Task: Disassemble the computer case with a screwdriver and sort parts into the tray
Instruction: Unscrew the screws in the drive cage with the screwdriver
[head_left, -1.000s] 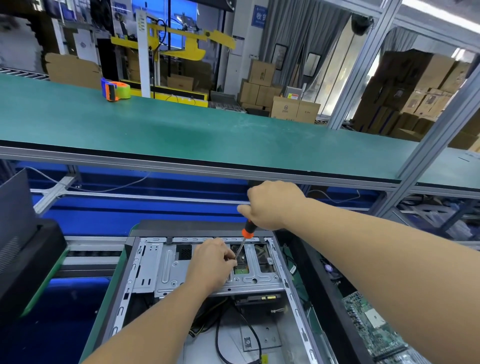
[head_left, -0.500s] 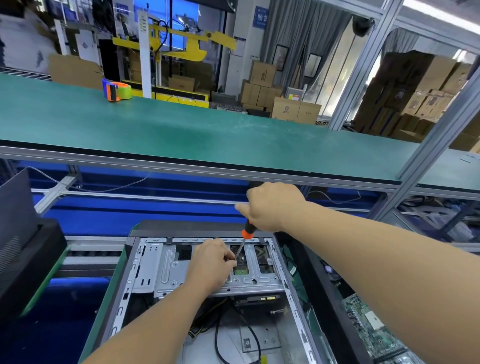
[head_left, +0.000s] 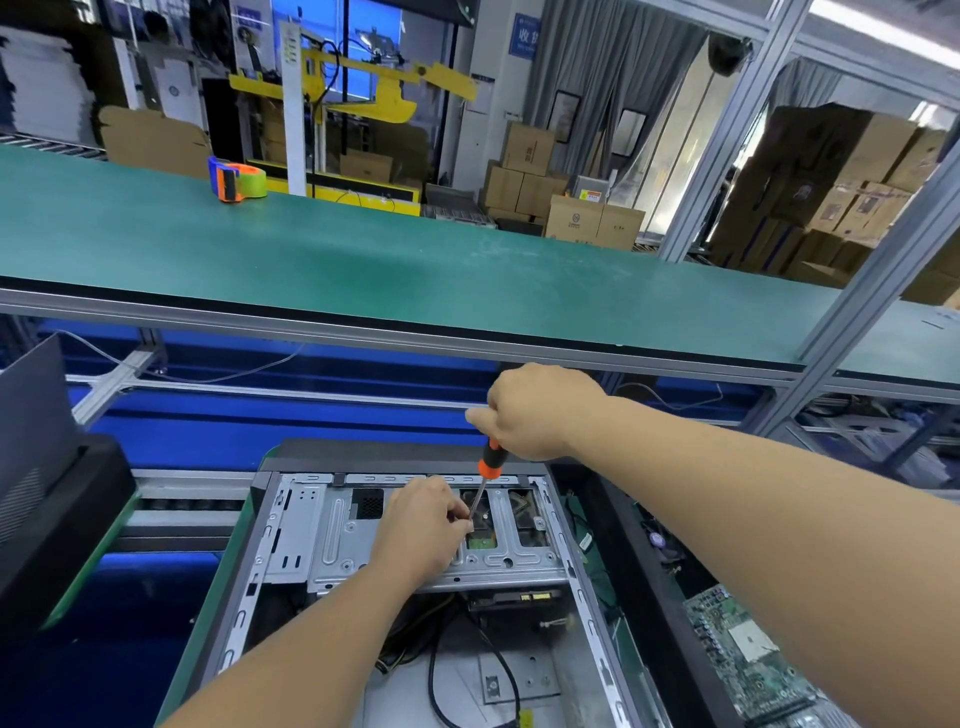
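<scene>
Right hand (head_left: 530, 410) grips screwdriver (head_left: 485, 478) above computer case (head_left: 332, 535), beside left hand (head_left: 423, 525).

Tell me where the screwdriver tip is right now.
Head view, centre: the right hand grips the screwdriver, whose tip meets the metal drive bracket beside the left hand fingertips.

Single head-worn wide-angle view, facing forward and down, close above the workbench (head_left: 363, 270)

right hand (head_left: 537, 410) gripping screwdriver (head_left: 487, 470), computer case (head_left: 415, 551) — open
</scene>
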